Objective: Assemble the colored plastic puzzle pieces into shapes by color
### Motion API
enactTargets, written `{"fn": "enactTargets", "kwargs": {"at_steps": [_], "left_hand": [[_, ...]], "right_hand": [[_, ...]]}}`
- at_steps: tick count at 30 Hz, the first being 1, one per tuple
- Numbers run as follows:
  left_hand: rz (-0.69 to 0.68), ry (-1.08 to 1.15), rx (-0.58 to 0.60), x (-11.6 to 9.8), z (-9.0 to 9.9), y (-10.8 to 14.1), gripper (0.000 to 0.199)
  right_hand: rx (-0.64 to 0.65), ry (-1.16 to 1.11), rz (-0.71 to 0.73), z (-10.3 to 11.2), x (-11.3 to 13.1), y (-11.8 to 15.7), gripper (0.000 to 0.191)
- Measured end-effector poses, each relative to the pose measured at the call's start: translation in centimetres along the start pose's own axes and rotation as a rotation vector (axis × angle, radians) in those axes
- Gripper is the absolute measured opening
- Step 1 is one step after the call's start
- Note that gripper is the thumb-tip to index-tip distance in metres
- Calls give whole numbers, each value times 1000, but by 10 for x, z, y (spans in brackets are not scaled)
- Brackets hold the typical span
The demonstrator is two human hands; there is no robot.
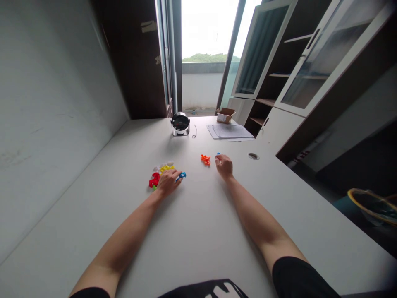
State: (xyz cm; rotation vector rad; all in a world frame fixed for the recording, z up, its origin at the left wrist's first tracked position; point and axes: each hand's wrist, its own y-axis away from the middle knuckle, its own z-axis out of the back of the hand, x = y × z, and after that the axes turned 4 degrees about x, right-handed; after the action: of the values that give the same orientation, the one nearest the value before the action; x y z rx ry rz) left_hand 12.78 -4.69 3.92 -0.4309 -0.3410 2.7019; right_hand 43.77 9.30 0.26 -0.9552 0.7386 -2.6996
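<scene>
My left hand is over a loose pile on the left of the table, its thumb and fingers closed around a blue plastic piece. Around and partly under that hand lie red pieces, yellow pieces, white pieces and a bit of green. Further right, my right hand rests low at the tabletop, fingers curled in a pinch at a small blue piece, mostly hidden. Between the hands sits a small cluster of orange pieces, touched by neither.
On the white table, a round black lamp-like device stands at the back, beside a thin cord. Papers and an open cardboard box are at the back right. A cable hole lies right of my right hand.
</scene>
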Motion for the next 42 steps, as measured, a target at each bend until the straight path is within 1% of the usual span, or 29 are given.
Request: {"fn": "enactTargets", "kwargs": {"at_steps": [5,8,10,14,19,26,32,39,42], "left_hand": [[15,24,-66,2,-1,0,37],[52,75,-83,3,-2,1,32],[68,100,-81,2,-1,2,26],[66,134,-66,-1,0,2,20],[87,166,-49,-4,2,3,21],[61,174,-36,-1,2,4,21],[69,195,-42,-2,0,4,20],[74,196,-27,-4,2,4,20],[58,194,-40,-4,2,5,22]], "right_hand": [[58,-66,281,0,38,12,21],[129,-124,459,0,63,23,19],[192,-161,538,0,78,30,17],[306,-224,626,0,100,43,15],[377,-292,658,-4,110,51,20],[376,-316,633,-7,110,53,15],[373,-341,599,-8,111,57,18],[377,-344,607,-8,110,57,18],[378,-346,608,-8,110,57,18]]}}
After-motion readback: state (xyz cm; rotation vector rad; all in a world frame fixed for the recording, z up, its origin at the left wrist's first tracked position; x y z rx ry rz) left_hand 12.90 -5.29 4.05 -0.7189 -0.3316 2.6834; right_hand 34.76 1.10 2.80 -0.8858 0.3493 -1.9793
